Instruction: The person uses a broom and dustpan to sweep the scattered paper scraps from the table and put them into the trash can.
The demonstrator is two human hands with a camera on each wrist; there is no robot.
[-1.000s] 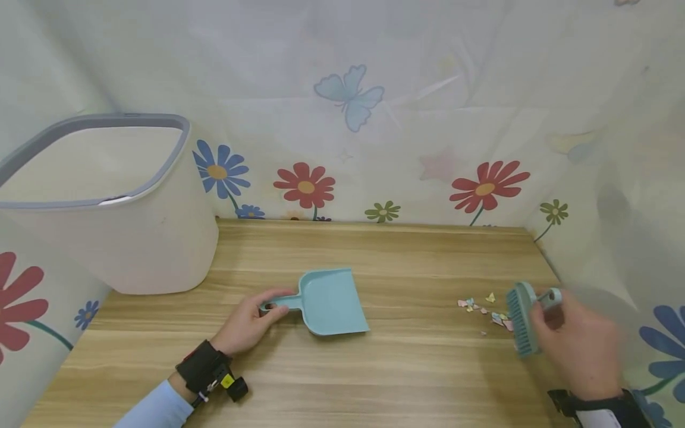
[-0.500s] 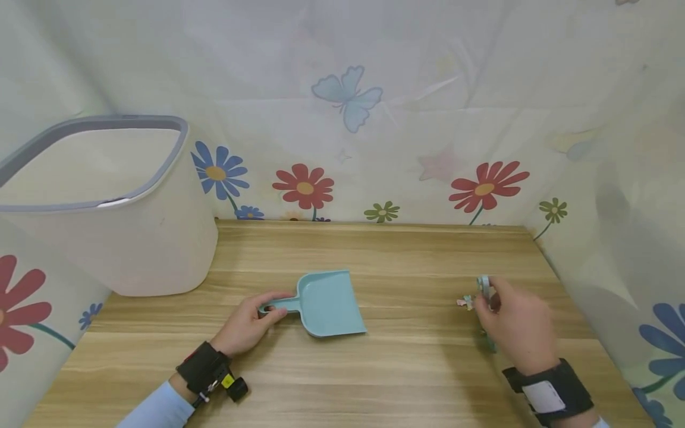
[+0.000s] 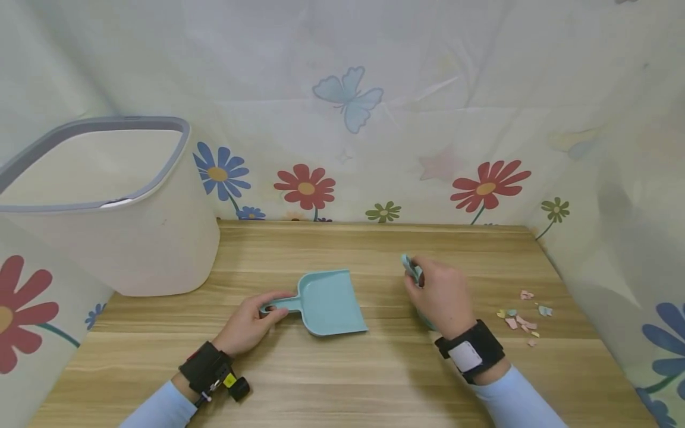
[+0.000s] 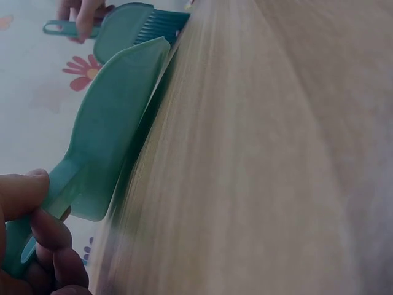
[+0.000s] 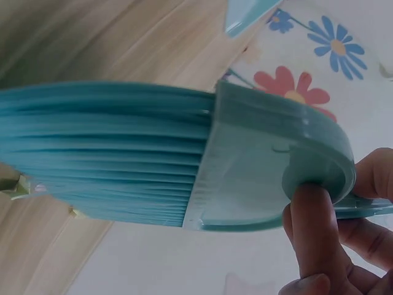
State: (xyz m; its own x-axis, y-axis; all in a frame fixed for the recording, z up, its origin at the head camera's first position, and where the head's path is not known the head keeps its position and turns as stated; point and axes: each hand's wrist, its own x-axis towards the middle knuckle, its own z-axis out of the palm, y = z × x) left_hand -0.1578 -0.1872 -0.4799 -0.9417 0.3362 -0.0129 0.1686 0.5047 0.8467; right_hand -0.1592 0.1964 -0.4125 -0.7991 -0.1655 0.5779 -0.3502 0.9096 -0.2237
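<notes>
Woodgrain tabletop (image 3: 374, 380) below: the dustpan (image 3: 329, 303) is pinched by the left hand (image 3: 248, 326); right of it, short of the scraps (image 3: 525, 323), the brush (image 5: 270, 166) is gripped by the right hand (image 3: 441, 294). Sweeping is apparently under way; leftward strokes from behind the scraps seem needed. Bristles (image 5: 116, 153) are mostly hidden overhead; the bin (image 3: 171, 249) is cropped.

the head view crops the bin (image 3: 166, 252) and leaves the brush (image 3: 407, 263) mostly hidden.
</notes>
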